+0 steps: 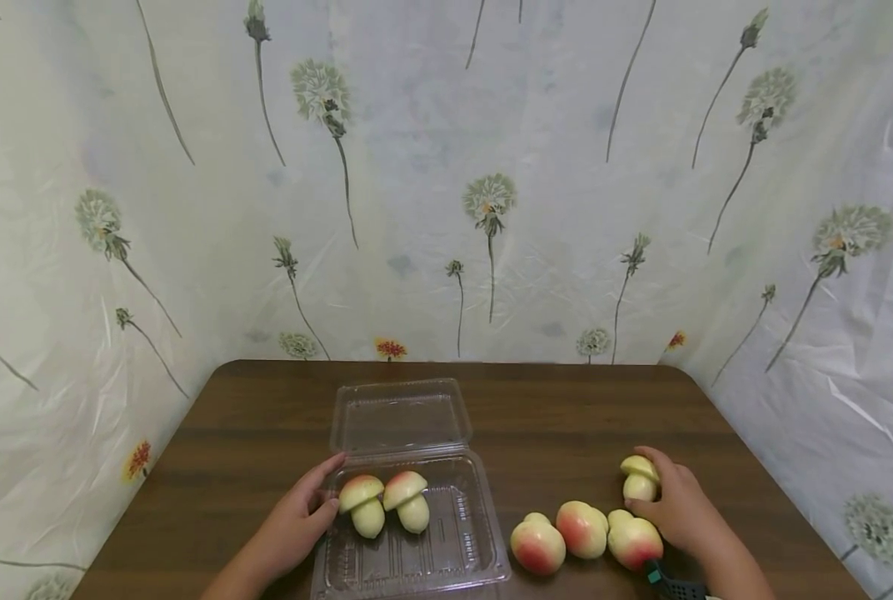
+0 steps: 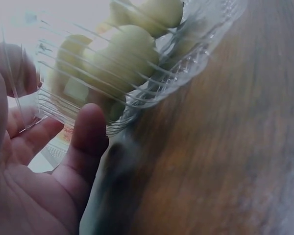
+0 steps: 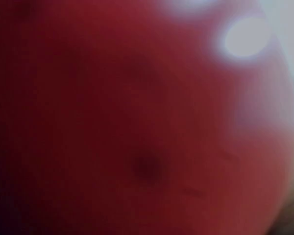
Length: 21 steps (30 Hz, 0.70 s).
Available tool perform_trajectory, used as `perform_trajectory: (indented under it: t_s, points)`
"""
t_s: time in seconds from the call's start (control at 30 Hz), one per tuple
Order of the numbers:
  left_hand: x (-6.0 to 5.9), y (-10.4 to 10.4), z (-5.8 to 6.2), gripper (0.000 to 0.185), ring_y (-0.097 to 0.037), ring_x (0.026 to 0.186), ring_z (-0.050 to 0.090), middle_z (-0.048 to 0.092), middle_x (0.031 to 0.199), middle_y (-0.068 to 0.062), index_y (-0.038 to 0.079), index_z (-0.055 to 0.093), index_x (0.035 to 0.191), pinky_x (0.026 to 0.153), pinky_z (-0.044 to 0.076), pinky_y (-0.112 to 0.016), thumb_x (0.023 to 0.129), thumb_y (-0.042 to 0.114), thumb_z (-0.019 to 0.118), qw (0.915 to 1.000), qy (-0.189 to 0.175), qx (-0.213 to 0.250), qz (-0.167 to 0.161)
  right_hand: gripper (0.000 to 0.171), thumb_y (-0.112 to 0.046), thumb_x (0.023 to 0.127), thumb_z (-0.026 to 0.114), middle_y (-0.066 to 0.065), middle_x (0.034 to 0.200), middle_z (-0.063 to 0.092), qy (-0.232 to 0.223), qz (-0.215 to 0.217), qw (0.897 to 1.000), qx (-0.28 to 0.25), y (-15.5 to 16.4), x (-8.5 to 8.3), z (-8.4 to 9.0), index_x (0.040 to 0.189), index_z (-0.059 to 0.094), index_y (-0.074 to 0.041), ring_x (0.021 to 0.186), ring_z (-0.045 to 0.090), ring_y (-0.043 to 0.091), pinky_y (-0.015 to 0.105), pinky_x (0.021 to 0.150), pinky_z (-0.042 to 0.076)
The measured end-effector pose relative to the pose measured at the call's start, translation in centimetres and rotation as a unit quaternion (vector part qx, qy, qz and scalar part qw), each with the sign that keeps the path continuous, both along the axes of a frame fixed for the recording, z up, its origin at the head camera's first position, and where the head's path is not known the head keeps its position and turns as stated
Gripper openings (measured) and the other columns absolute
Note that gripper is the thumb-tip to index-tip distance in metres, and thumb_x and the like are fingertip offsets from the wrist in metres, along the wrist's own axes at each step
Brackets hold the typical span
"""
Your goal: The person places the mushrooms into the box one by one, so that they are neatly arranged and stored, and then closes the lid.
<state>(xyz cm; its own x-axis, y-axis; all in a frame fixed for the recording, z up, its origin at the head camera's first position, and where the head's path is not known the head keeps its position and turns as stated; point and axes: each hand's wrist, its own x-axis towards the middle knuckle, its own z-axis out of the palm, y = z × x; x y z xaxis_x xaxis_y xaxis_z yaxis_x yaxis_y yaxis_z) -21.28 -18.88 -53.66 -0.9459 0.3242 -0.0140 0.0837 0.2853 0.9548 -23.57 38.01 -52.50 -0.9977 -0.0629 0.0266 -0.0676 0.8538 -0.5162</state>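
Observation:
My left hand (image 1: 292,525) holds the left side of an open clear plastic container (image 1: 454,575). In the left wrist view, the thumb (image 2: 89,127) lies against its ribbed wall. Two pale yellow mushrooms with red-tinged caps, a left one (image 1: 366,518) and a right one (image 1: 414,512), lie side by side inside. Over at the right, my right hand (image 1: 679,504) grips another mushroom (image 1: 638,487) between thumb and fingers. A blurred red surface (image 3: 147,112) fills most of the right wrist view, hiding the right fingers there.
Three more mushrooms, a left (image 1: 538,546), a middle (image 1: 581,529) and a right one (image 1: 634,540), form a row between container and right hand. The container's hinged lid (image 1: 401,417) lies folded back on the brown table (image 1: 266,408). Flower-patterned sheeting (image 1: 416,208) surrounds the table's back and sides.

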Motion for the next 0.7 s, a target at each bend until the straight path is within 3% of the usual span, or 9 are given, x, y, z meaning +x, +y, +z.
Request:
perform_trajectory:
  t_s: [0.3,0.5,0.7]
  points:
    - [0.09,0.01,-0.05,0.063,-0.031,0.127,0.059,0.024,0.172,-0.017,0.014,0.030,0.165,0.082,0.058,-0.030,0.107,0.009,0.055,1.0000,-0.001,0.000,0.001,0.084,-0.020,0.084,0.086,0.036,0.132,0.053,-0.004,-0.005,1.000,0.003,-0.07,-0.14,-0.14,0.152,0.040,0.002,0.120,0.052,0.050,0.060,0.091,0.050]
    - [0.07,-0.08,0.03,0.064,-0.037,0.132,0.055,0.022,0.172,-0.019,0.012,0.028,0.165,0.083,0.058,-0.030,0.107,0.009,0.054,1.0000,-0.001,0.008,-0.005,0.083,-0.014,0.083,0.085,0.033,0.132,0.055,0.021,0.004,1.000,0.000,-0.21,-0.18,-0.15,0.152,0.042,0.003,0.119,0.055,0.047,0.060,0.093,0.050]
    - [0.07,-0.09,-0.03,0.063,-0.039,0.133,0.055,0.023,0.172,-0.019,0.013,0.029,0.165,0.083,0.057,-0.028,0.107,0.010,0.055,1.0000,0.001,0.006,-0.005,0.085,-0.015,0.086,0.082,0.034,0.131,0.054,0.031,-0.012,0.999,-0.020,-0.49,0.04,0.18,0.152,0.033,0.007,0.115,0.056,0.045,0.058,0.090,0.050]
